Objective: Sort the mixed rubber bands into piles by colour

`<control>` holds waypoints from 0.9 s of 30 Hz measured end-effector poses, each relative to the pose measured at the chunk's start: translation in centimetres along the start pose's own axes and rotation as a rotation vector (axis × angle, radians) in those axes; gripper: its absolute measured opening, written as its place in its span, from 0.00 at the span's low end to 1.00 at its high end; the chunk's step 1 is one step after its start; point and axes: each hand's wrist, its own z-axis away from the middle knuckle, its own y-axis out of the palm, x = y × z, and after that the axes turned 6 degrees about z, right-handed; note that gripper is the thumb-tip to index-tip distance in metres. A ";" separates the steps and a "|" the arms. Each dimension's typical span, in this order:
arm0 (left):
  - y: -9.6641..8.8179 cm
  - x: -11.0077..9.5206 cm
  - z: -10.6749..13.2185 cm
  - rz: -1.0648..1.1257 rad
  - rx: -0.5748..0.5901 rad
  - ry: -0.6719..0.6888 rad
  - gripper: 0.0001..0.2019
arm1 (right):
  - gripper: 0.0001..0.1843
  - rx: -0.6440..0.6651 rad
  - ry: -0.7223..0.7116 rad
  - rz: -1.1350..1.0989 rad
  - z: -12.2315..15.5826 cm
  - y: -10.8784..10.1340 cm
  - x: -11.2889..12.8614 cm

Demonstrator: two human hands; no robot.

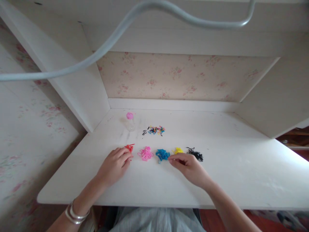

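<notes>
Five small piles of rubber bands lie in a row across the white desk. At the left end, my left hand (118,161) rests with its fingers bent together over the red rubber bands (129,148), covering part of them. Pink rubber bands (145,153) come after the red ones. My right hand (187,166) has thumb and fingertips pinched together at the right edge of the blue rubber bands (162,155); anything between the tips is too small to make out. Behind that hand, the yellow rubber bands (178,150) are partly hidden. Black rubber bands (196,155) form the rightmost pile.
Farther back lies a mixed-colour heap of rubber bands (156,130), a few black ones beside it. To its left stands a clear bottle with a pink cap (129,116). A pale curved tube (154,4) crosses above. Side panels (277,93) enclose the desk (229,183).
</notes>
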 end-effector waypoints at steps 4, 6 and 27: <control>1.2 -1.6 3.8 0.244 -0.094 -0.183 0.08 | 0.16 -0.007 0.049 0.325 -5.7 -2.2 -1.8; 1.9 -2.2 5.2 0.367 -0.060 -0.278 0.08 | 0.15 -0.011 0.104 0.516 -8.9 -2.7 -3.0; 2.2 -2.3 5.7 0.425 0.017 -0.308 0.09 | 0.16 -0.007 0.146 0.783 -18.6 -2.5 -6.8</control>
